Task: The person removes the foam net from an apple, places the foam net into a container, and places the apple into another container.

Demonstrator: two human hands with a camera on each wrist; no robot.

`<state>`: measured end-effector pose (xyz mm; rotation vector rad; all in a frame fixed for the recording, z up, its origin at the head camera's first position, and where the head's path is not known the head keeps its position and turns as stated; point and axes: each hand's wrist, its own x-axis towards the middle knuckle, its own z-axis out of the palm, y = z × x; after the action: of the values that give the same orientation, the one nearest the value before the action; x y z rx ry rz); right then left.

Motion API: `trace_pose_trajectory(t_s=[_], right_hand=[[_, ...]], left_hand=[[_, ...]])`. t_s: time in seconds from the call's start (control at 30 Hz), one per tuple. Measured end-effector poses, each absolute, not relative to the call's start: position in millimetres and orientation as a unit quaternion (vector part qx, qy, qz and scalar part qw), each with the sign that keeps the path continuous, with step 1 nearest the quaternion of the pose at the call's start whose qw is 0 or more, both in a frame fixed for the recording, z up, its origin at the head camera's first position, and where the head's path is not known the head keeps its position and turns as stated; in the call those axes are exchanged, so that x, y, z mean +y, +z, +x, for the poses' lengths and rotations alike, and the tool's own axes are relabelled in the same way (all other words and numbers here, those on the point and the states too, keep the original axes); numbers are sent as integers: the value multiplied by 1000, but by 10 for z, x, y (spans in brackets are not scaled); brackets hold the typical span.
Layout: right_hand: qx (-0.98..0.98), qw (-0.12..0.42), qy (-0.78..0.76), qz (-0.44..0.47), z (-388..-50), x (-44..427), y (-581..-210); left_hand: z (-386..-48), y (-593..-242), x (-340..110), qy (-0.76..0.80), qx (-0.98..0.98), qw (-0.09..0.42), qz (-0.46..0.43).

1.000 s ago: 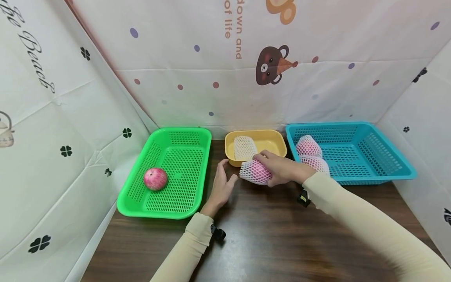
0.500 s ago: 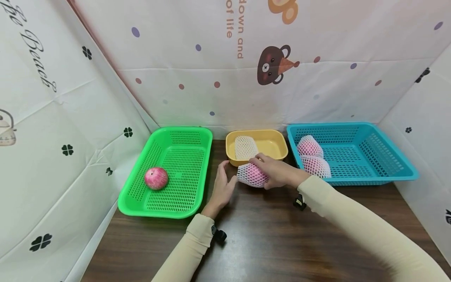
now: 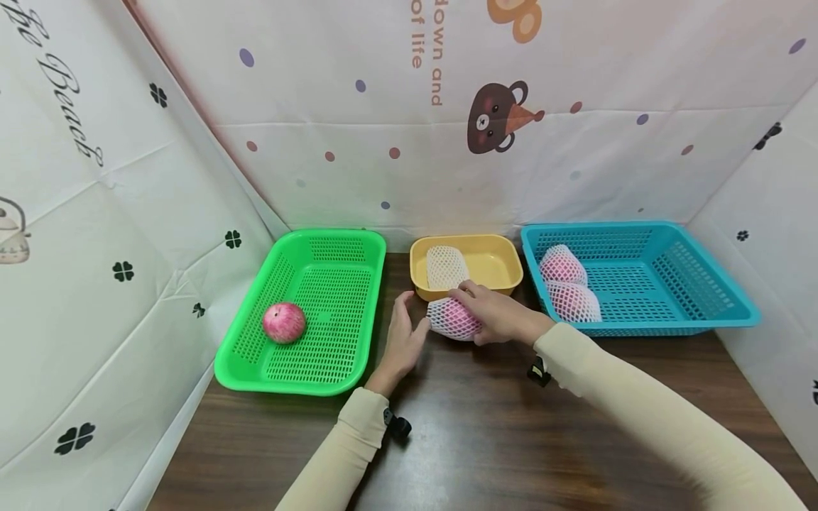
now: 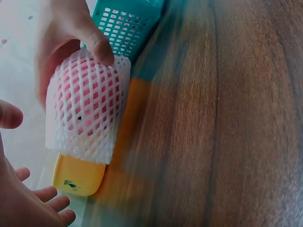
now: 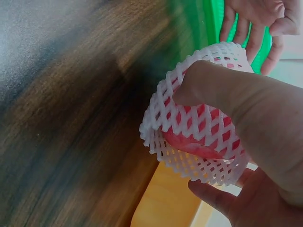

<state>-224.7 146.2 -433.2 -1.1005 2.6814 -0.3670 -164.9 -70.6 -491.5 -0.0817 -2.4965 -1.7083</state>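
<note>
My right hand [image 3: 495, 312] grips a round pink-red fruit, apparently an apple [image 5: 203, 144], wrapped in a white foam net sleeve [image 4: 87, 106]. Thumb and fingers curl round it from its right side. Just left of the fruit, my left hand [image 3: 404, 337] is held with its fingers spread and nothing in them; in the right wrist view a small gap or light touch cannot be told apart. Behind both hands, a yellow tub [image 3: 498, 264] holds a loose white foam net [image 3: 446, 267]. One bare apple [image 3: 284, 323] lies in the green basket [image 3: 300, 387].
At the right stands a blue basket [image 3: 671, 326], with two net-wrapped fruits [image 3: 574, 301] along its left side. The baskets and tub rest on a dark wooden table [image 3: 486, 426]. A printed cloth [image 3: 307, 177] hangs behind and at both sides.
My right hand has brought the netted apple leftward and slightly down, closer to the left hand. The left hand has hardly moved.
</note>
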Motion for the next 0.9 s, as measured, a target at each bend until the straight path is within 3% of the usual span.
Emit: trace_pose_trajectory(t_s=[0.9], right_hand=[[916, 118, -122, -363, -2205, 1418, -4455]], left_hand=[[-1646, -4959, -729, -552, -833, 46, -15]])
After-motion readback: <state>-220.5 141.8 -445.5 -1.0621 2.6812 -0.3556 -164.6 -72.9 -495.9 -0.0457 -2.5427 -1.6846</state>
